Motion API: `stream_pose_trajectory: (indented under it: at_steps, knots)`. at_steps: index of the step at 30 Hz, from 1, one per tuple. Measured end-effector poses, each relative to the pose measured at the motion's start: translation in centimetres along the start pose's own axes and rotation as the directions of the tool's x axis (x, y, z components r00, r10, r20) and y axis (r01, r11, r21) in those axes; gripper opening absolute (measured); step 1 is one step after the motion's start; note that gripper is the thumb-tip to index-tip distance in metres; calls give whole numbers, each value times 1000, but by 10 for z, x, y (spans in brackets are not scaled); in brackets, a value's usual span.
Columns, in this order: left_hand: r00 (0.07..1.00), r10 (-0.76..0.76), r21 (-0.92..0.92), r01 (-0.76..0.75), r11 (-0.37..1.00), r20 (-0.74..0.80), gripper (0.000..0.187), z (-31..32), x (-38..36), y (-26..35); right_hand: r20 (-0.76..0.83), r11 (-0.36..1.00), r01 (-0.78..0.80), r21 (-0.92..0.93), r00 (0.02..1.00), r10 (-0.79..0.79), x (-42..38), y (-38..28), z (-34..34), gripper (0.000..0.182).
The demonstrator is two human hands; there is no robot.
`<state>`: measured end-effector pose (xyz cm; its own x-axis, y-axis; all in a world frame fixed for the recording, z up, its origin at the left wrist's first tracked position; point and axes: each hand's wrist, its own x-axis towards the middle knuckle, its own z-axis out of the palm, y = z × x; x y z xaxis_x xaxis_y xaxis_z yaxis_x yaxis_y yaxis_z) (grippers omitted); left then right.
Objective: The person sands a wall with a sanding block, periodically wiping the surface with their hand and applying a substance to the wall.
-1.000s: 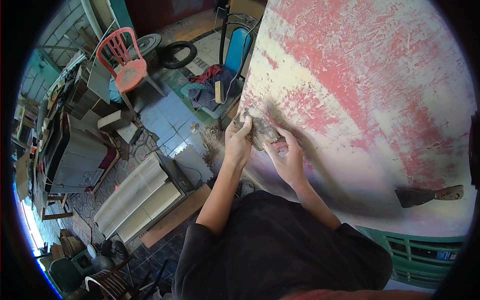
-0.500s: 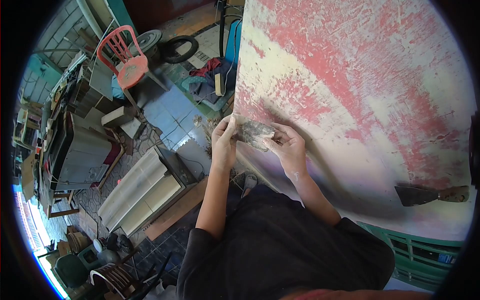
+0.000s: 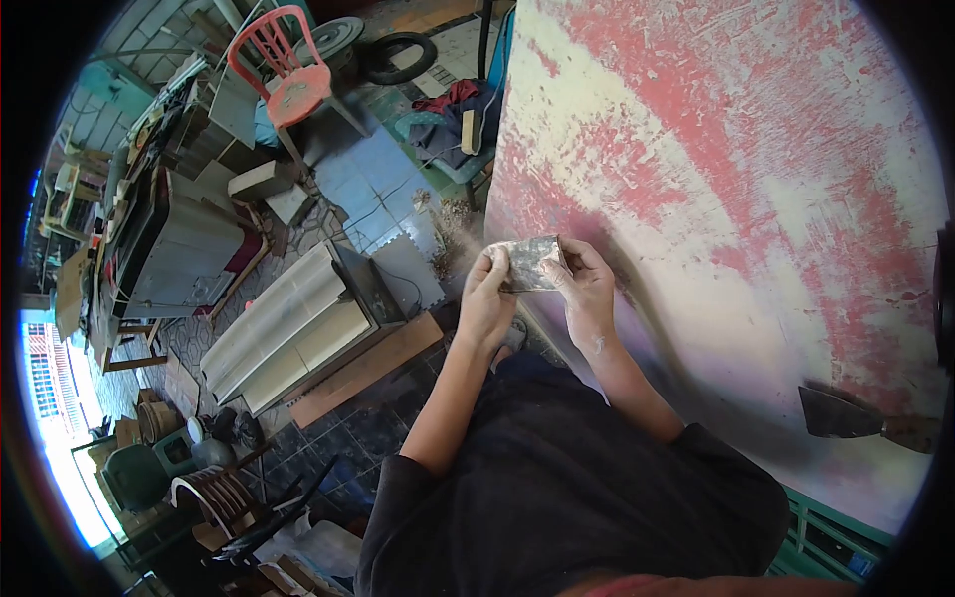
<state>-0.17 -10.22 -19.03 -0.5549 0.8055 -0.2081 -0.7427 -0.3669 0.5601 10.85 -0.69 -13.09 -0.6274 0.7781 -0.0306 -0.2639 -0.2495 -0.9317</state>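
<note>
A small, dusty dark-grey piece of sandpaper (image 3: 530,267) is held between my two hands, just off the left edge of a large panel (image 3: 637,90). My left hand (image 3: 487,300) pinches its left end, thumb on top. At the other end, my right hand (image 3: 589,291) grips the sheet between thumb and fingers. Pale dust coats the fingers of both hands, and a faint cloud of it hangs left of the sandpaper. The panel's surface is patchy red and cream. On its lower right lies a scraper (image 3: 841,413) with a wide dark blade.
To the left, a long grey cabinet-like box (image 3: 284,333) lies on the floor beside a brown board (image 3: 368,368). Farther back are a red plastic chair (image 3: 298,95), a black tire (image 3: 398,58) and a chair heaped with cloths (image 3: 448,124). Clutter lines the left wall.
The sandpaper has gone from slanting down to the right to nearly level, and both hands have shifted with it. Dust now drifts beside it. The whole view has swung slightly.
</note>
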Motion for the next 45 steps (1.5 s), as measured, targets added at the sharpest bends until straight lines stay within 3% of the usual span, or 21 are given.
stream_pose_trajectory:
  at_steps: [6,8,10,12,14,18,20,21,22,25,27,32,34,36,38,39,41,45]
  knots:
    - [985,-173,-278,171,945,17,34,15,-14,-9,52,992,62,-105,997,-57,-17,2,16,43]
    - [979,-198,-341,203,918,50,36,11,-16,-8,95,967,212,-139,975,-200,-22,10,23,50]
    - [966,-257,-411,247,878,34,35,12,-21,0,91,953,244,-178,969,-230,-29,20,29,51]
    - [963,-261,-420,267,868,72,35,4,-26,4,83,935,279,-218,960,-267,-36,27,39,51]
    - [941,-296,-409,337,848,162,36,-7,-31,9,31,869,307,-389,947,-321,-43,33,53,47]
    - [896,-358,-419,441,794,263,31,-26,-48,24,-26,833,419,-361,889,-458,-54,48,85,39]
    - [847,-383,-385,514,767,369,25,-38,-56,33,156,576,559,-596,785,-600,-57,50,92,34]
    - [815,-316,-402,530,747,486,24,-45,-57,36,149,585,560,-586,785,-602,-61,54,97,34]
    - [831,-417,-430,550,716,367,24,-45,-62,42,223,480,586,-653,754,-618,-66,46,104,36]
    - [751,-395,-415,635,652,530,31,-60,-65,46,309,342,611,-714,713,-629,-76,31,118,39]
    - [806,-419,-345,568,747,418,32,-44,-72,66,408,227,649,-726,673,-617,-74,24,120,44]
    - [721,-577,-116,658,744,384,37,-37,-56,62,370,101,581,-808,632,-681,-65,16,103,44]
    - [700,-645,111,646,755,307,41,-42,-43,58,389,-62,486,-872,611,-690,-55,7,87,45]
    - [708,-637,111,638,762,306,43,-46,-34,57,394,-148,414,-898,608,-689,-39,-13,73,46]
    - [757,-631,156,611,776,172,39,-45,-25,65,526,-405,336,-850,509,-681,-17,-40,63,44]
    - [778,-612,183,587,789,143,38,-47,-17,66,521,-407,326,-853,508,-685,-3,-55,59,44]
    - [814,-568,238,531,813,125,38,-47,3,69,694,-670,212,-711,365,-621,23,-86,51,44]
    - [916,-390,314,344,885,96,36,-38,50,66,781,-792,140,-594,336,-526,51,-147,50,37]
